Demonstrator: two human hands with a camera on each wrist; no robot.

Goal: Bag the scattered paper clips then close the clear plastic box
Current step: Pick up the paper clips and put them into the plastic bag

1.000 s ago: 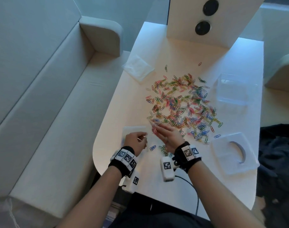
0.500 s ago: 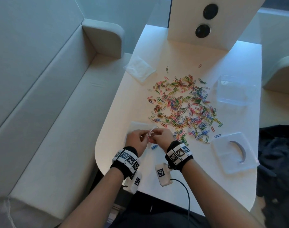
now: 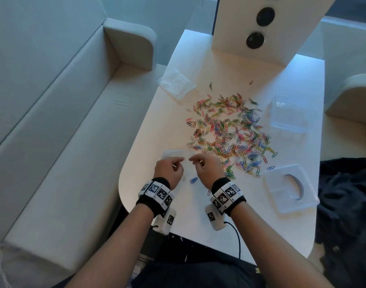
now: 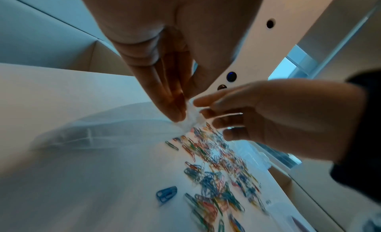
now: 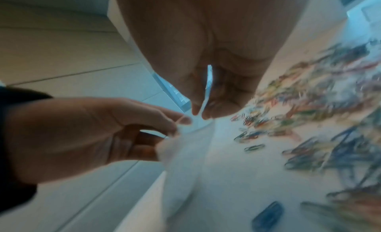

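Several coloured paper clips (image 3: 230, 132) lie scattered over the middle of the white table (image 3: 198, 221). At the near left edge a small clear plastic bag (image 3: 172, 153) is lifted by its mouth. My left hand (image 3: 180, 163) pinches one lip of the bag (image 4: 190, 119) and my right hand (image 3: 193, 161) pinches the other lip. The right wrist view shows the thin film (image 5: 185, 154) hanging between the right hand (image 5: 201, 114) and the left hand (image 5: 181, 123). The clear plastic box (image 3: 292, 115) stands open at the far right, with its lid (image 3: 290, 188) lying flat at the near right.
A second clear bag (image 3: 176, 83) lies at the table's far left edge. One blue clip (image 3: 193, 180) sits between my wrists. A white upright panel (image 3: 261, 28) with two black discs stands at the back. A pale bench runs along the left, and dark cloth (image 3: 348, 204) lies right.
My right hand came back from the clip pile to the left hand at the bag. Both hands then drew slightly apart, each pinching the bag's mouth.
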